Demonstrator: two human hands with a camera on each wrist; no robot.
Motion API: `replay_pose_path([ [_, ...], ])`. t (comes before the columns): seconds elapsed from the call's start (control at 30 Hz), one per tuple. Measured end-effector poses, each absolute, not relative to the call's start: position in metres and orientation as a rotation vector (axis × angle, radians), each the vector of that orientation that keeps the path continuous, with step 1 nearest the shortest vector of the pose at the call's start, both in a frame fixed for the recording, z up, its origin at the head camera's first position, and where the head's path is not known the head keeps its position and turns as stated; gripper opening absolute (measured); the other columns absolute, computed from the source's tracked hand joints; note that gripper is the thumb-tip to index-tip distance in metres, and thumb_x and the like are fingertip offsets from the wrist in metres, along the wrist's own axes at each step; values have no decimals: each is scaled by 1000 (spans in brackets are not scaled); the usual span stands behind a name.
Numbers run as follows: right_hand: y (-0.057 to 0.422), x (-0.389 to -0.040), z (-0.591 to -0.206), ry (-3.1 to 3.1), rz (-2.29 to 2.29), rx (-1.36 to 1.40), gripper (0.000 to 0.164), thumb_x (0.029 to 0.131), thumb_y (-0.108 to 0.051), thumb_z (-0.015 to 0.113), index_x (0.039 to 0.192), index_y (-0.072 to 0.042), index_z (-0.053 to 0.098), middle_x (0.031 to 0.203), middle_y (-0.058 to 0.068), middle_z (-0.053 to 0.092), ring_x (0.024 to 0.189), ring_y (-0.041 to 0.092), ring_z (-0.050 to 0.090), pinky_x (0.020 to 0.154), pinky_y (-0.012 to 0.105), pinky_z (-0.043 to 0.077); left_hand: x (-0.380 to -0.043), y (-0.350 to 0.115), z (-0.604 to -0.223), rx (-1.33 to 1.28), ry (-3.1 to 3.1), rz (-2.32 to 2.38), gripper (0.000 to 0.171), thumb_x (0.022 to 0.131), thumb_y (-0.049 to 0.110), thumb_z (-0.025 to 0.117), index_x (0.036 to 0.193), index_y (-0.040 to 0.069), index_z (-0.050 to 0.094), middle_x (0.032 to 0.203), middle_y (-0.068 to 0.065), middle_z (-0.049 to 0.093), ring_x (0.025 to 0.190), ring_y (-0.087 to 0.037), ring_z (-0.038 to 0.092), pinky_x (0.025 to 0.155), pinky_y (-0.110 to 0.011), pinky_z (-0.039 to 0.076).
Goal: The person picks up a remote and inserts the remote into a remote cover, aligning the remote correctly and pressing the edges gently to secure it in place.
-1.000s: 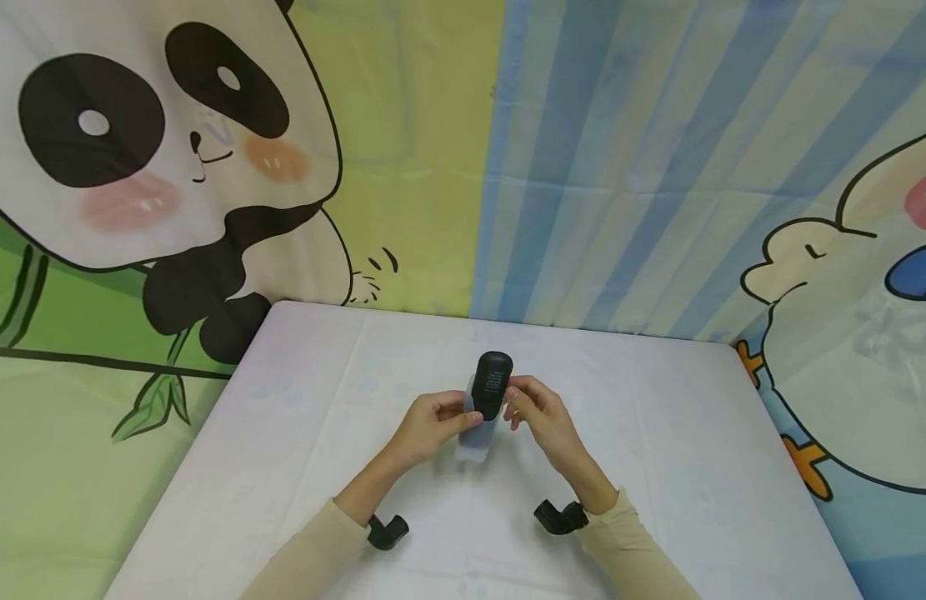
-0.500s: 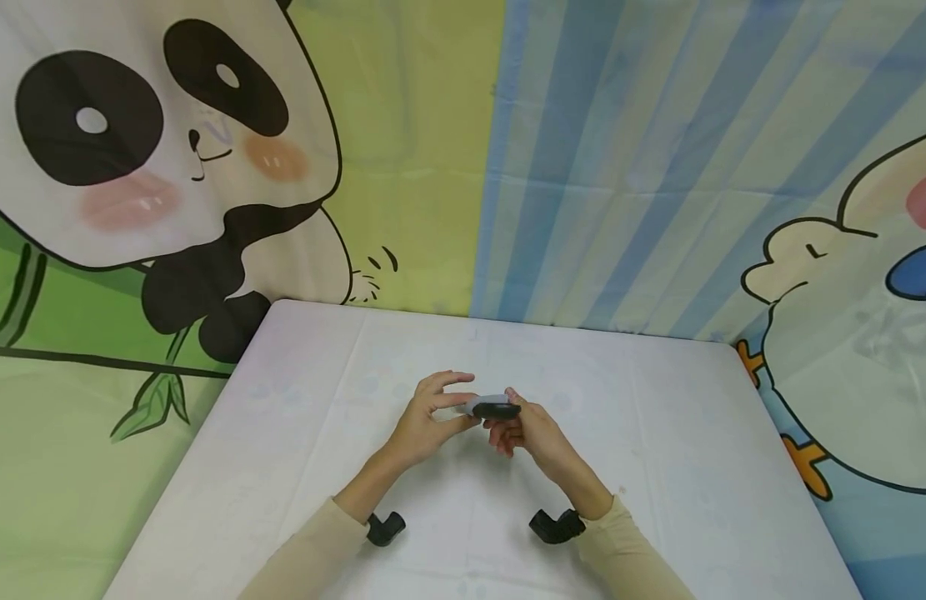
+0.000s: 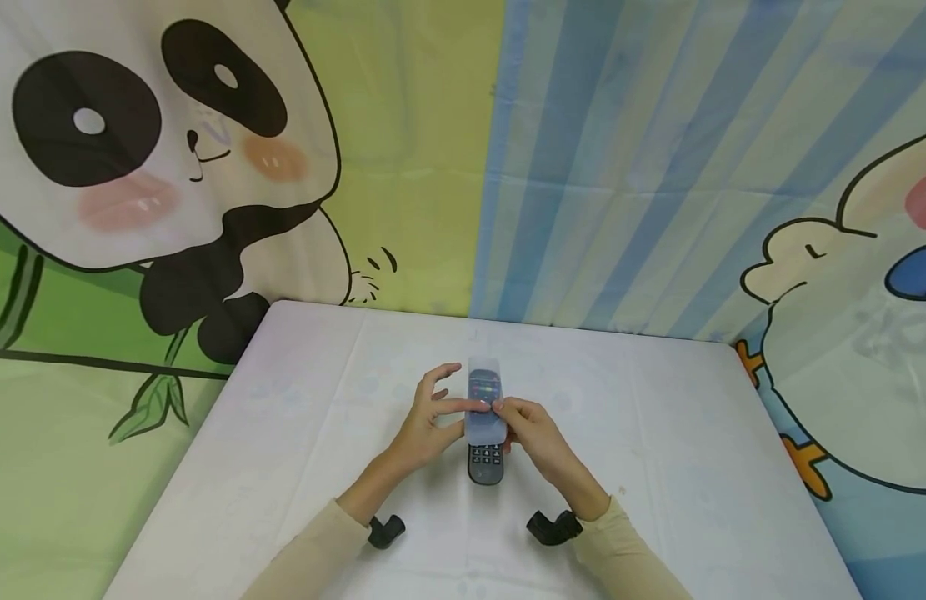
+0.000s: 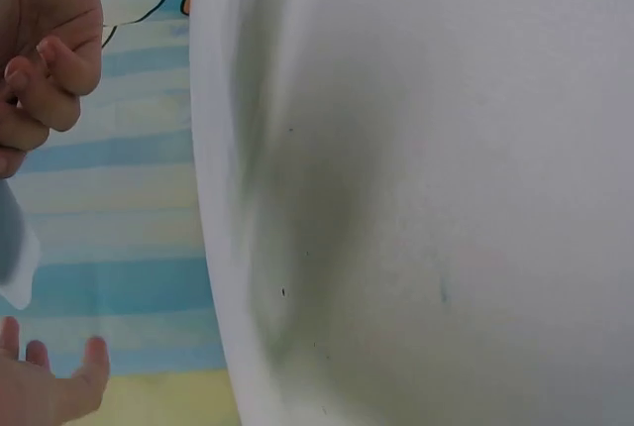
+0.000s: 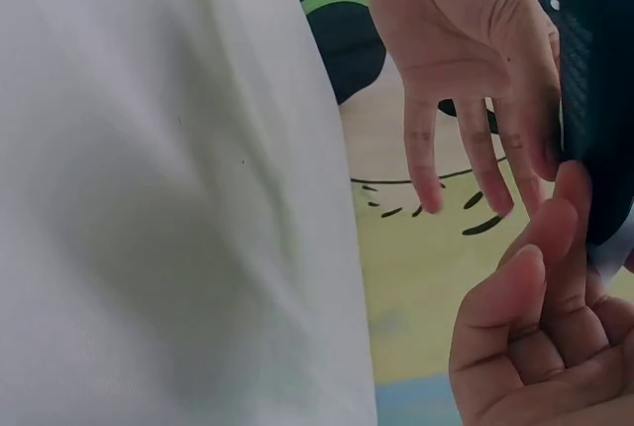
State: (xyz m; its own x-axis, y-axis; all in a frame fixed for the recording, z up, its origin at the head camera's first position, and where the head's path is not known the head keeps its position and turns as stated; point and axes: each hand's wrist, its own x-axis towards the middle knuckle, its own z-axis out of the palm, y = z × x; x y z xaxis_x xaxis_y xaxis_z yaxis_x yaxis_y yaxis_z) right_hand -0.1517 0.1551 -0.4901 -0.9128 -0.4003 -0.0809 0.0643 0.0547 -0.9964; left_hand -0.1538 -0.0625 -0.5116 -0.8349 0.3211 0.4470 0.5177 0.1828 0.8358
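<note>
A black remote control (image 3: 486, 468) is held upright above the table, its button side toward the head camera. A translucent sleeve (image 3: 486, 430) covers its upper part, and the keypad end sticks out at the bottom. My left hand (image 3: 432, 421) pinches the sleeved remote from the left, index finger across its front, the other fingers spread. From the right, my right hand (image 3: 533, 429) grips it with the thumb on the front and fingers curled behind. The right wrist view shows the remote's dark back (image 5: 599, 79) beside my fingertips; the left wrist view catches only the sleeve's edge (image 4: 15, 248).
A white cloth covers the table (image 3: 320, 467). Black angled pieces (image 3: 387, 532) at both wrists hang near the sleeve cuffs. Behind the table stands a printed curtain (image 3: 402, 167) with a panda and stripes.
The remote has been turned over: its printed back faced the camera, then its end, and now its buttons. Its bare end now points toward the person. Both hands have shifted their fingers on it.
</note>
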Motion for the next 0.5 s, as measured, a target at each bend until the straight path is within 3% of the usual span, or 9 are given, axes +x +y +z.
replay_pose_path([
  [0.23, 153, -150, -485, 2210, -1952, -422, 29, 107, -20, 51, 97, 5, 61, 74, 5, 57, 63, 16, 53, 56, 29, 50, -152, -59, -510, -715, -2278, -1952, 52, 98, -1, 61, 146, 15, 50, 134, -9, 53, 113, -24, 60, 89, -39, 55],
  [0.37, 153, -151, -482, 2314, -1955, -445, 22, 107, -13, 51, 95, 3, 62, 72, 8, 57, 62, 19, 53, 55, 27, 47, -148, -59, -504, -647, -2319, -2135, 41, 106, 13, 52, 146, 7, 47, 118, -11, 67, 99, -24, 68, 82, -35, 57],
  [0.5, 153, -149, -470, 2373, -1945, -492, 20, 106, -8, 51, 92, 2, 61, 70, 15, 56, 62, 21, 52, 55, 25, 45, -144, -59, -499, -612, -2464, -2146, 47, 105, 33, 54, 143, 5, 51, 106, -6, 73, 87, -18, 69, 78, -34, 57],
])
